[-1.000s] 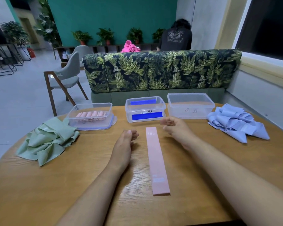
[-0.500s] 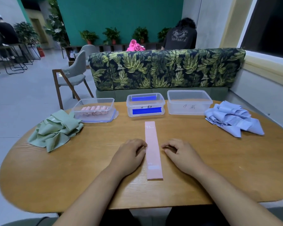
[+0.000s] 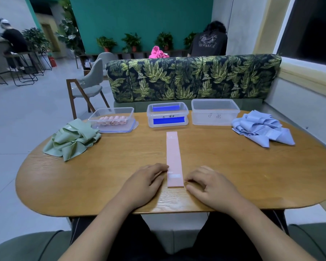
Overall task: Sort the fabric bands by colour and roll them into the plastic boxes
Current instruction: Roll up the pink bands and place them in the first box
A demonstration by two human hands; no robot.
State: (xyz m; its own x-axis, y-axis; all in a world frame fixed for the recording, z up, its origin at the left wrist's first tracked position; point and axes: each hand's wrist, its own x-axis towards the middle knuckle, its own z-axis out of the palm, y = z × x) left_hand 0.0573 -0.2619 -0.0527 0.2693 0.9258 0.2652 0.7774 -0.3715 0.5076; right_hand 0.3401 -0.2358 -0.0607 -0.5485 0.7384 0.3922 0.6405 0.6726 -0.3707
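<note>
Head camera looks down on one oval wooden table [image 3: 233, 166] where a single flat pink fabric band [image 3: 173, 157] lies lengthwise at the centre, its near end between the two hands. Left hand [image 3: 145, 182] rests palm down with fingers loosely curled, the fingertips touching the band's left edge; right hand [image 3: 213, 187] lies the same way, its fingertips right at the band's near right corner. Whether either hand actually pinches the band cannot be told. Three clear plastic boxes stand in a row along the far edge. One, the left clear box [image 3: 94, 119], sits on a blue-rimmed lid [image 3: 134, 127] and holds a row of rolled pink bands [image 3: 112, 120], too tightly packed to count. Next, the middle clear box [image 3: 167, 115] shows two strips of bright blue band [image 3: 167, 121] through its walls. Last, the right clear box [image 3: 215, 113] carries handwritten marks on its front. Two loose heaps flank the boxes: a pile of pale green bands [image 3: 72, 140] touching the left box's lid, and a pile of light blue bands [image 3: 260, 129] just beside the right box. Behind the table stands one leaf-patterned sofa [image 3: 186, 78], and a grey chair [image 3: 90, 87] stands to its left.
</note>
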